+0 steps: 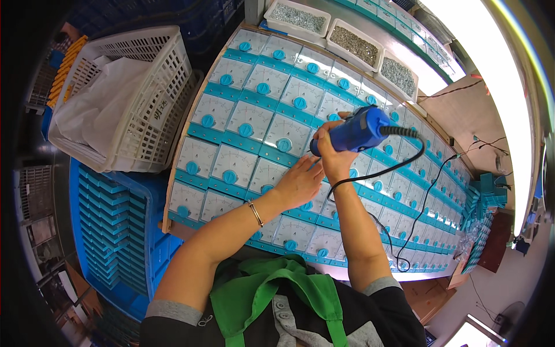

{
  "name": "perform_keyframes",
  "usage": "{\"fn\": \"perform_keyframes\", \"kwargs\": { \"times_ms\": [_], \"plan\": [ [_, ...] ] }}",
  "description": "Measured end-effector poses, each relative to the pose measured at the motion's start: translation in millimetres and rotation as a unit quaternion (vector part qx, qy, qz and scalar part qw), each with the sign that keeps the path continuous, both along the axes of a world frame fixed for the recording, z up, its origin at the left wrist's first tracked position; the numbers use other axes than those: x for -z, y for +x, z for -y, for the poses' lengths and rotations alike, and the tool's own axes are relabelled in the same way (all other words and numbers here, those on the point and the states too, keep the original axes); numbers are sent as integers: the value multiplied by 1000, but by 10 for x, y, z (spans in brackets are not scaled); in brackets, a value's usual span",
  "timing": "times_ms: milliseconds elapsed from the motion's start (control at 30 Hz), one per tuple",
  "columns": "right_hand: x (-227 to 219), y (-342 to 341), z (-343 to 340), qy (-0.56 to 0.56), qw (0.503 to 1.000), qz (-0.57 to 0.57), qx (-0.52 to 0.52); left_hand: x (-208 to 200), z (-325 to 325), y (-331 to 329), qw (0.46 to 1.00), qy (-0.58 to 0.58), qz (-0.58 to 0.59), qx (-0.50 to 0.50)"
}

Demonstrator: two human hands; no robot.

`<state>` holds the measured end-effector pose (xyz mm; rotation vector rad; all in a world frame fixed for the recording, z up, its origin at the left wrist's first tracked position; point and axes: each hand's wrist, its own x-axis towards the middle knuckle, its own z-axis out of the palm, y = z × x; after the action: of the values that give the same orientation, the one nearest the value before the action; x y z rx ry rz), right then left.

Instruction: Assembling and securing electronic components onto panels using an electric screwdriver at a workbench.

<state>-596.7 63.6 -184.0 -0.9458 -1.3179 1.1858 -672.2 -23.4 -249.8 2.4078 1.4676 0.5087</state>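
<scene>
Rows of square panel meters [233,118], with white dial faces, turquoise lower strips and round turquoise knobs, cover the slanted board before me. My right hand [335,157] is wrapped round a blue electric screwdriver [359,130], tilted over the middle rows. A black cable [425,151] runs from its back end and loops down past my right wrist. Close by the tool's front end, my left hand [300,183] rests on the meters with its fingers stretched forward. Whether a small screw is at those fingertips cannot be made out; the tool's tip is hidden too.
Three white trays of small metal hardware [354,45] stand along the far edge. At the left, a white plastic basket [144,115] holds white bags, above a blue crate [151,231] of stacked turquoise parts. More turquoise parts [491,188] pile up at the right end; thin wires [430,202] cross the meters.
</scene>
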Motion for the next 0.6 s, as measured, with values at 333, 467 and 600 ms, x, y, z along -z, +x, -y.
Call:
{"fn": "perform_keyframes", "kwargs": {
  "times_ms": [333, 467, 600],
  "plan": [
    [-171, -115, -15, -23, 1000, -17, -6, -48, 68, -302, 998, 55, 38, 17],
    [-176, -173, -40, -18, 999, -43, -9, -42, 42, -641, 997, 54, 40, -24],
    [-147, -184, -53, -13, 1000, -6, -4, -3, 69, -753, 997, 47, 28, -51]
  ]
}}
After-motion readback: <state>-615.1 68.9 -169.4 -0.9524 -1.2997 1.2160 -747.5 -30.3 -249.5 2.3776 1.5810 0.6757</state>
